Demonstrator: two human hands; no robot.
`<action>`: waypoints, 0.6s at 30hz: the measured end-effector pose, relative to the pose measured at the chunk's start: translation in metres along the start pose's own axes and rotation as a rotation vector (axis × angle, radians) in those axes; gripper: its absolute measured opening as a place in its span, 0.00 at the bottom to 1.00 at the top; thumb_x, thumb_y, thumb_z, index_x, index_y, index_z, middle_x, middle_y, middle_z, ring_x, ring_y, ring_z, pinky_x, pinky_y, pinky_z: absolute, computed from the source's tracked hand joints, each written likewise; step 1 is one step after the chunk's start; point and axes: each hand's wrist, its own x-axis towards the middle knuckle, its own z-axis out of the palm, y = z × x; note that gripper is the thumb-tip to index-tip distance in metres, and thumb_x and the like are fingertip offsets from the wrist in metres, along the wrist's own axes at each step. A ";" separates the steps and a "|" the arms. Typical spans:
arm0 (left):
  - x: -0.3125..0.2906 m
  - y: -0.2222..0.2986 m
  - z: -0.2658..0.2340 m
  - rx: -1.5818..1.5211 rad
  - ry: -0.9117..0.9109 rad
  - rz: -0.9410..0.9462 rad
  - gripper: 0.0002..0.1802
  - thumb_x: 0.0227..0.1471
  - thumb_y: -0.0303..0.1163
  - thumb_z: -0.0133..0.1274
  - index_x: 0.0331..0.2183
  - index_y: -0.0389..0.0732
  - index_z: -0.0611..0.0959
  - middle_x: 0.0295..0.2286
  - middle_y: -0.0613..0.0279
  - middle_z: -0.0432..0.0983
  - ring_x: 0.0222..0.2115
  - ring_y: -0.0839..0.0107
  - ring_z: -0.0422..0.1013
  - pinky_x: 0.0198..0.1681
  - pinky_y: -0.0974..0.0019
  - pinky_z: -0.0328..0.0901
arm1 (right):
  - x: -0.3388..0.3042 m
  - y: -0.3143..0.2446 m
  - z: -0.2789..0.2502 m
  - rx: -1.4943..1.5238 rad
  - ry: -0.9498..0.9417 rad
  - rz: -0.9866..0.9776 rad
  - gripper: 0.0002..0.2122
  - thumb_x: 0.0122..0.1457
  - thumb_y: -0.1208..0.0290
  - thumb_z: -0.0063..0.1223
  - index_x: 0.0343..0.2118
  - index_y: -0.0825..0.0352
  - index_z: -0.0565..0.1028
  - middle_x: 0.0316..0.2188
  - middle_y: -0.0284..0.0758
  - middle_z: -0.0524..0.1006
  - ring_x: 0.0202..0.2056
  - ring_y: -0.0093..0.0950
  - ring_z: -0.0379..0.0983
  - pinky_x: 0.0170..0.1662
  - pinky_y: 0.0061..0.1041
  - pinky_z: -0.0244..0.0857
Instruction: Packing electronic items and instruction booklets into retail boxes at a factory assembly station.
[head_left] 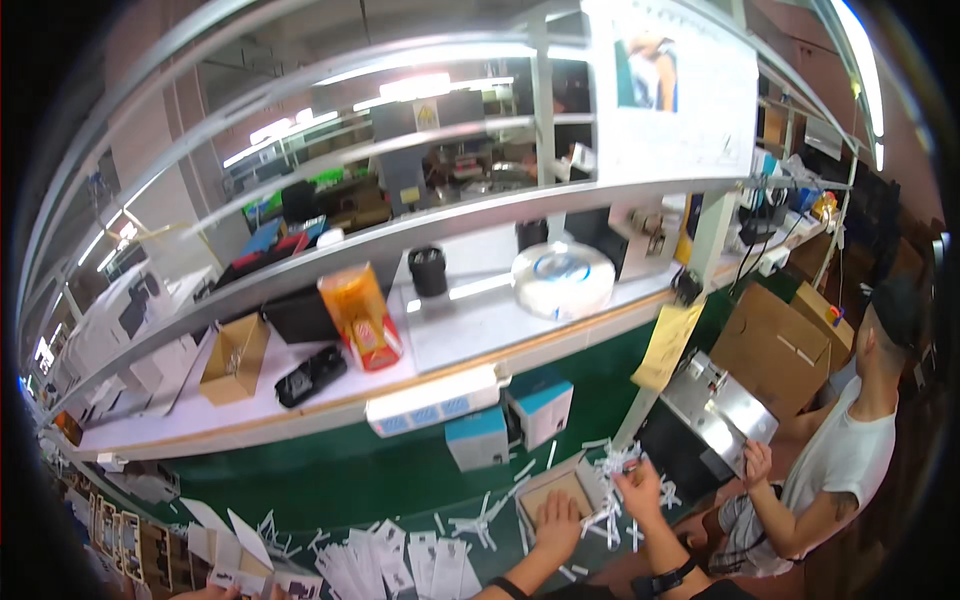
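Observation:
My left hand [557, 524] lies with fingers stretched out in a small open cardboard box [525, 504] on the green work surface. Just right of it, my right hand [640, 488] is raised with thumb and fingers pinched together. Something small and pale shows at its fingertips, too small to name. White paper strips [607, 526] lie in a loose heap around and behind that hand. More strips [482, 522] are scattered left of the box. Printed white leaflets [436, 567] are spread in a row farther left.
At right a person [850, 440] in a white shirt handles a metal-topped dark machine [712, 405]. Another person's hands reach a white folded carton [236, 550] at lower left. A shelf [440, 345] ahead bears an orange packet [360, 318] and a tape roll [563, 280].

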 end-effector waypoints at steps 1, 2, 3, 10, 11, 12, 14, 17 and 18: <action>-0.002 -0.008 0.013 0.058 0.072 0.000 0.30 0.54 0.34 0.47 0.58 0.35 0.72 0.58 0.39 0.64 0.61 0.43 0.60 0.63 0.44 0.55 | 0.002 0.002 0.009 -0.002 -0.023 0.063 0.18 0.49 0.70 0.72 0.40 0.66 0.74 0.21 0.25 0.68 0.23 0.15 0.64 0.27 0.19 0.61; -0.003 -0.013 0.017 0.066 0.092 0.011 0.30 0.54 0.34 0.47 0.58 0.35 0.72 0.58 0.39 0.64 0.61 0.43 0.60 0.63 0.44 0.55 | 0.008 0.021 0.012 -0.157 -0.107 0.050 0.23 0.46 0.64 0.74 0.44 0.66 0.76 0.27 0.31 0.75 0.28 0.22 0.71 0.33 0.25 0.68; -0.005 -0.018 0.017 0.030 0.073 0.077 0.29 0.54 0.34 0.49 0.57 0.36 0.73 0.58 0.40 0.64 0.61 0.44 0.60 0.63 0.44 0.55 | 0.013 0.052 0.018 -0.214 -0.152 -0.133 0.22 0.46 0.65 0.74 0.41 0.67 0.74 0.32 0.32 0.76 0.34 0.24 0.72 0.39 0.26 0.68; -0.020 -0.035 0.011 -0.123 0.009 0.034 0.34 0.48 0.33 0.57 0.58 0.39 0.73 0.61 0.45 0.62 0.62 0.47 0.59 0.66 0.48 0.53 | -0.016 0.016 0.037 -0.273 -0.555 -0.586 0.27 0.53 0.53 0.66 0.54 0.62 0.75 0.51 0.38 0.70 0.39 0.33 0.77 0.39 0.30 0.73; -0.023 -0.035 0.012 -0.195 0.070 -0.037 0.38 0.42 0.34 0.65 0.57 0.41 0.75 0.60 0.45 0.64 0.61 0.47 0.60 0.66 0.50 0.53 | -0.016 0.014 0.039 -0.263 -0.570 -0.600 0.27 0.53 0.53 0.66 0.54 0.62 0.75 0.51 0.38 0.70 0.39 0.33 0.77 0.39 0.30 0.73; -0.016 -0.035 0.002 -0.201 0.068 -0.018 0.38 0.42 0.34 0.65 0.57 0.41 0.75 0.60 0.45 0.64 0.61 0.47 0.60 0.66 0.50 0.53 | -0.014 0.017 0.034 -0.381 -0.682 -0.561 0.26 0.56 0.52 0.63 0.55 0.60 0.75 0.53 0.35 0.69 0.38 0.33 0.78 0.38 0.31 0.74; -0.023 -0.034 -0.034 -0.256 0.123 0.196 0.27 0.42 0.34 0.64 0.46 0.35 0.79 0.55 0.42 0.68 0.55 0.46 0.66 0.55 0.47 0.64 | -0.009 0.007 0.023 -0.519 -0.829 -0.512 0.20 0.62 0.52 0.55 0.53 0.58 0.78 0.54 0.31 0.71 0.38 0.32 0.79 0.40 0.31 0.76; -0.062 -0.044 -0.037 -0.221 0.390 -0.119 0.24 0.45 0.33 0.64 0.44 0.36 0.78 0.55 0.43 0.67 0.54 0.45 0.67 0.53 0.48 0.65 | 0.011 0.036 0.027 -0.267 -0.834 -0.554 0.18 0.62 0.53 0.56 0.48 0.58 0.81 0.52 0.30 0.75 0.39 0.33 0.80 0.43 0.30 0.76; -0.062 -0.048 -0.047 -0.223 0.374 -0.132 0.24 0.45 0.33 0.64 0.44 0.36 0.78 0.55 0.43 0.67 0.54 0.45 0.67 0.53 0.48 0.65 | 0.011 0.026 0.028 -0.271 -0.846 -0.534 0.16 0.61 0.55 0.57 0.46 0.58 0.83 0.50 0.30 0.78 0.42 0.33 0.80 0.46 0.29 0.76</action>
